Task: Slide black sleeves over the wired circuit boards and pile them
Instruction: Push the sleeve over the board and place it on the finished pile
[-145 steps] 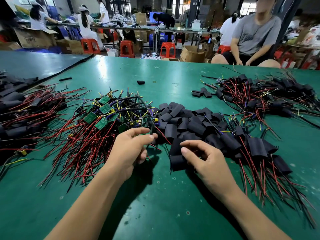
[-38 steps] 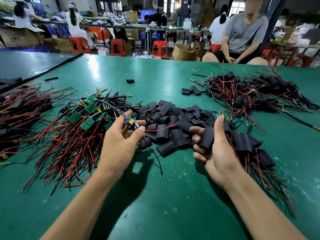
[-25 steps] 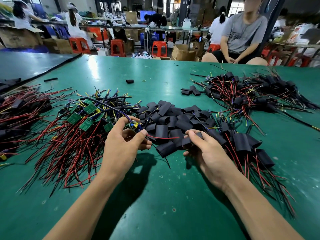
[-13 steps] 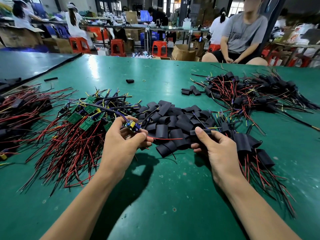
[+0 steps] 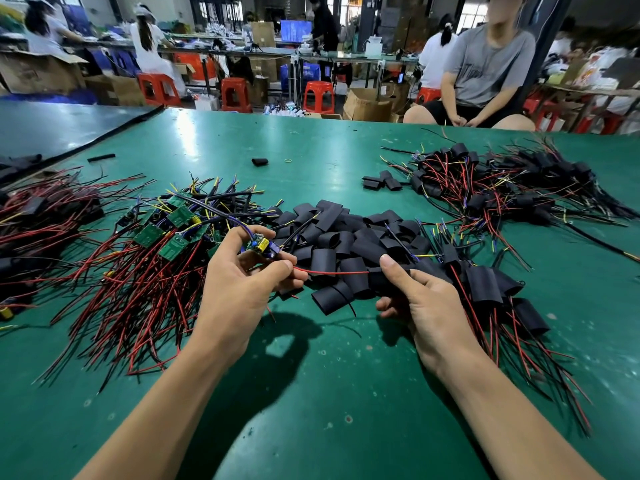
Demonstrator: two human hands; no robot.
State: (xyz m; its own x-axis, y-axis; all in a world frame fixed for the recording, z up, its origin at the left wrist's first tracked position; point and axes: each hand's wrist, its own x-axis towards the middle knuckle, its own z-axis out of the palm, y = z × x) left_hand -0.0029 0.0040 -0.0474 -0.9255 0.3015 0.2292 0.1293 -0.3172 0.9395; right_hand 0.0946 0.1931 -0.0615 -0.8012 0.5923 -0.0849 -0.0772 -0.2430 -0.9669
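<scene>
My left hand (image 5: pixel 239 285) pinches a small wired circuit board (image 5: pixel 259 244) with a yellow part, just above the green table. Its red wire (image 5: pixel 329 272) runs right into a black sleeve (image 5: pixel 384 276) that my right hand (image 5: pixel 420 301) grips between thumb and fingers. Loose black sleeves (image 5: pixel 341 237) lie heaped behind both hands. Bare green boards with red and black wires (image 5: pixel 162 244) are piled to the left. Sleeved boards (image 5: pixel 491 285) lie in a pile to the right of my right hand.
A second heap of sleeved boards (image 5: pixel 502 181) lies far right, another (image 5: pixel 38 216) at the left edge. A stray sleeve (image 5: pixel 259 162) and rubber band (image 5: pixel 287 160) sit mid-table. A seated person (image 5: pixel 485 71) is across the table (image 5: pixel 311 375).
My right hand picked a black sleeve from the heap and brought it level with the board's red wire, whose end now enters the sleeve. My left hand kept holding the board.
</scene>
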